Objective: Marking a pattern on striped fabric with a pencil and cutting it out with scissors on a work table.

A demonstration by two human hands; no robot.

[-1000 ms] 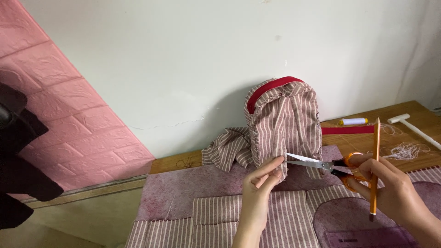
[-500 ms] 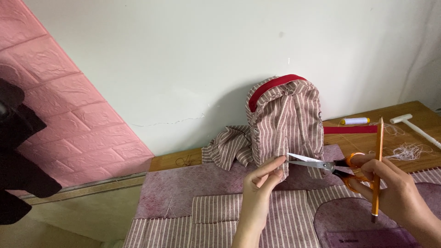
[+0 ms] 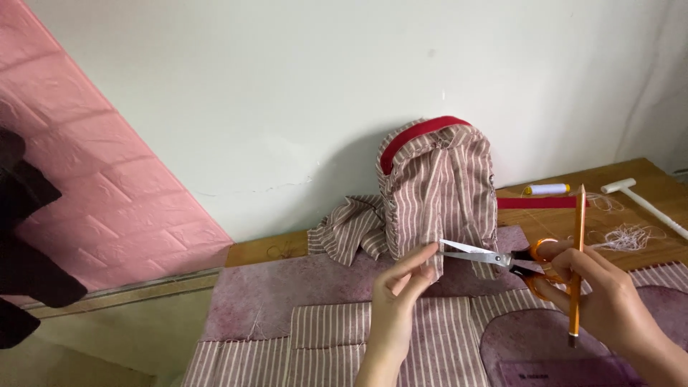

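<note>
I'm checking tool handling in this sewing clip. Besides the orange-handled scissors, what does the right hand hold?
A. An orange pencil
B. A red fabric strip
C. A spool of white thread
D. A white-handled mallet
A: the right hand grips the orange-handled scissors and also an orange pencil held upright alongside them, while the white-handled mallet, the spool of white thread and the red fabric strip lie on the wooden table.

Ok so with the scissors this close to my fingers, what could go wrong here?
The scissors have open blades whose tips sit right by the left hand fingertips pinching the striped fabric, so a nick seems possible. The right hand also grips a pencil alongside the handles, which may loosen control. A cut could catch extra folds.
</note>
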